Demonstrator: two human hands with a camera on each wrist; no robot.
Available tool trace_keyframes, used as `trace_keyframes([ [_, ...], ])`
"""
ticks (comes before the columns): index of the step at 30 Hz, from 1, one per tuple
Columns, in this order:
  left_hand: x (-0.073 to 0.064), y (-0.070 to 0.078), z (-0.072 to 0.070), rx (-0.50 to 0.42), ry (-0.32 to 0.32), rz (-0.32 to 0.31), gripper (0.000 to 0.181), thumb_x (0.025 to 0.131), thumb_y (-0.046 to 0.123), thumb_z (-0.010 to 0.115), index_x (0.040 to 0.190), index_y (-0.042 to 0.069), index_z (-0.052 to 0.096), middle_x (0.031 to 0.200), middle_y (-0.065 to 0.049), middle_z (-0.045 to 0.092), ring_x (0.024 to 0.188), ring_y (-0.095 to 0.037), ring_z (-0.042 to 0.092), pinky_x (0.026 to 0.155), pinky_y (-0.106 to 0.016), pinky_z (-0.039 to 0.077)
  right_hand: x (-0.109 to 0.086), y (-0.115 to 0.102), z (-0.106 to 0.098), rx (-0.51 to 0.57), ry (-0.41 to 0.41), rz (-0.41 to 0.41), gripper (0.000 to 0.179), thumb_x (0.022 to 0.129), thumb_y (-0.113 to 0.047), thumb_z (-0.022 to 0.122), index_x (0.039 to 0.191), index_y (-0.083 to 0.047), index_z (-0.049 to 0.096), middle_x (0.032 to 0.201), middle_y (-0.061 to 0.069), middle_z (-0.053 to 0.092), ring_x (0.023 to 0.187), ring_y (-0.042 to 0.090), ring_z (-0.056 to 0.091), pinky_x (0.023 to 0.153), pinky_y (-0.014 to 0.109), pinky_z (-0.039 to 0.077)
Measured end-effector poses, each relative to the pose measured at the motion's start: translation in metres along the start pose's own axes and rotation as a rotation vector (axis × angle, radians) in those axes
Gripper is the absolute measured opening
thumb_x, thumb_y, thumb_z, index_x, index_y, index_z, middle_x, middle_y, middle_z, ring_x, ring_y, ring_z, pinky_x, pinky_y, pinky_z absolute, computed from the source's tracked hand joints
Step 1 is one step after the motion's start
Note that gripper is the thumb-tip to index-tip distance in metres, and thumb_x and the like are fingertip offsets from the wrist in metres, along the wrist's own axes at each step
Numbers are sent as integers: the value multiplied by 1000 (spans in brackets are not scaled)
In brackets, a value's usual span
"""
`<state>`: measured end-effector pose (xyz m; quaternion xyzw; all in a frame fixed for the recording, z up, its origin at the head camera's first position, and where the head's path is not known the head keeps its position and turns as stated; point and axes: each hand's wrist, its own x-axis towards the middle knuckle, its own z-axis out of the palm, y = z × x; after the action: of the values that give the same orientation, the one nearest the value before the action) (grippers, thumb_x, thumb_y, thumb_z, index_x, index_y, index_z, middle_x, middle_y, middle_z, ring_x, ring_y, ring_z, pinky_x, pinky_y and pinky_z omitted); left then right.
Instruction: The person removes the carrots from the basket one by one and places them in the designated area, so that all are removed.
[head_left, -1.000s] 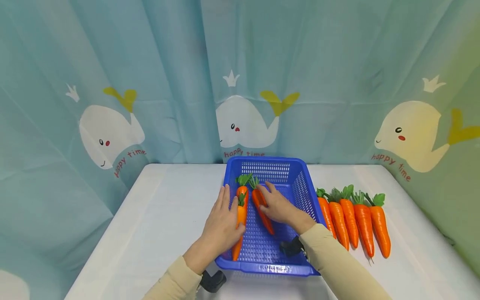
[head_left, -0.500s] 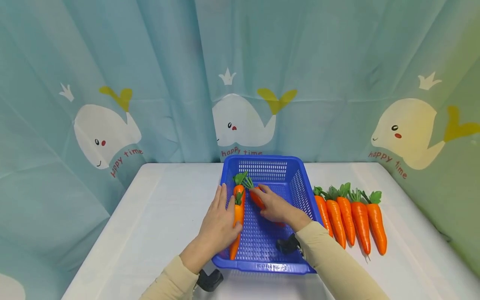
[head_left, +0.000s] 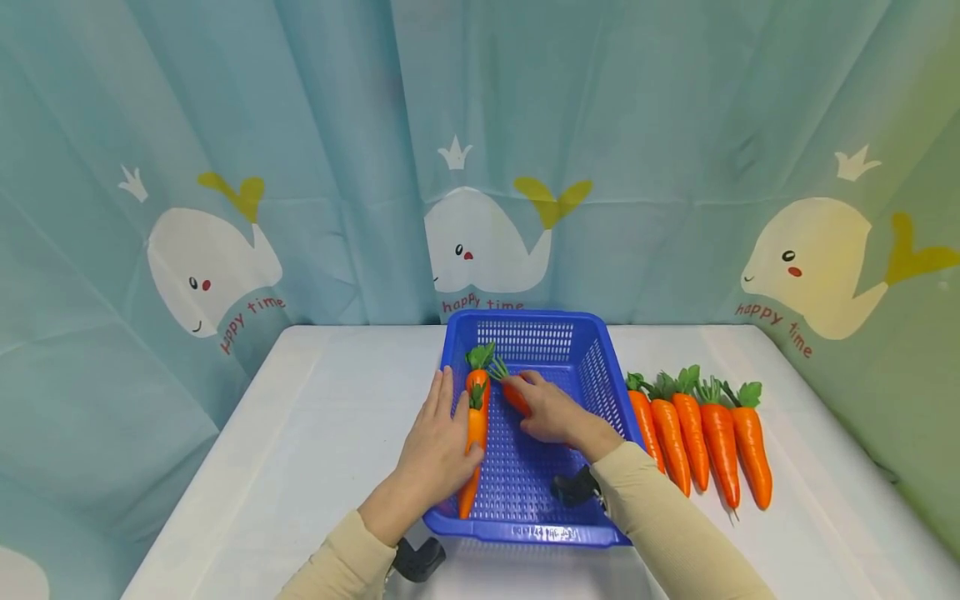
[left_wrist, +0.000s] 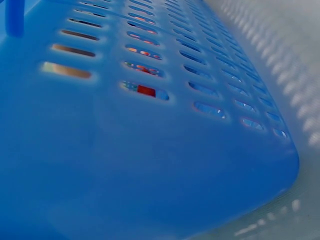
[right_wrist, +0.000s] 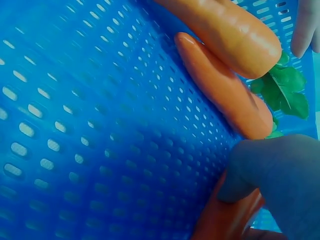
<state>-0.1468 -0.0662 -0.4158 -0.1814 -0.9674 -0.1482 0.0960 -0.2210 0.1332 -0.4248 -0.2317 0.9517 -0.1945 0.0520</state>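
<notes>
My right hand (head_left: 553, 412) grips a carrot (head_left: 515, 398) inside the blue plastic basket (head_left: 555, 533), its green stalks pointing to the far left. In the right wrist view the thumb lies across this carrot (right_wrist: 215, 222), and the other fingers are mostly hidden. Over the basket's left side rests my left hand (head_left: 441, 442), fingers straight and thumb spread. Beside it a lighter orange carrot (head_left: 476, 429) overlaps a second carrot (head_left: 477, 380) with leafy green tops. Only the basket's slotted outer wall (left_wrist: 125, 165) fills the left wrist view.
Right of the basket, several carrots (head_left: 697, 437) lie side by side on the white table (head_left: 330, 400), leafy ends away from me. A teal curtain (head_left: 360, 150) printed with whales hangs behind the table's far edge. Dark wrist devices (head_left: 576, 487) sit by both sleeves.
My right hand has closed round the carrot and shifted it slightly, its tip swinging toward the right. The left hand keeps its place on the basket's left side. The head view has moved a little.
</notes>
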Motion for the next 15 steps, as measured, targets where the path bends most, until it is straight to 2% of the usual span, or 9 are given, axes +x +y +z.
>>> trace_keyframes([
  [8,0,0,-2,6,-1,2,68,86,27,68,138,-11,49,159,-34,20,151,-46,16,121,-51,27,1,-2,-4,-42,82,12,66,78,-5,73,140,-13,53,129,20,56,103,39,61,92,53,54],
  [15,0,1,-2,-2,-6,1,68,86,27,67,139,-12,48,159,-34,19,151,-46,16,121,-51,27,1,-1,-3,-24,97,16,72,75,2,72,143,-9,50,127,23,56,101,38,63,91,51,55],
])
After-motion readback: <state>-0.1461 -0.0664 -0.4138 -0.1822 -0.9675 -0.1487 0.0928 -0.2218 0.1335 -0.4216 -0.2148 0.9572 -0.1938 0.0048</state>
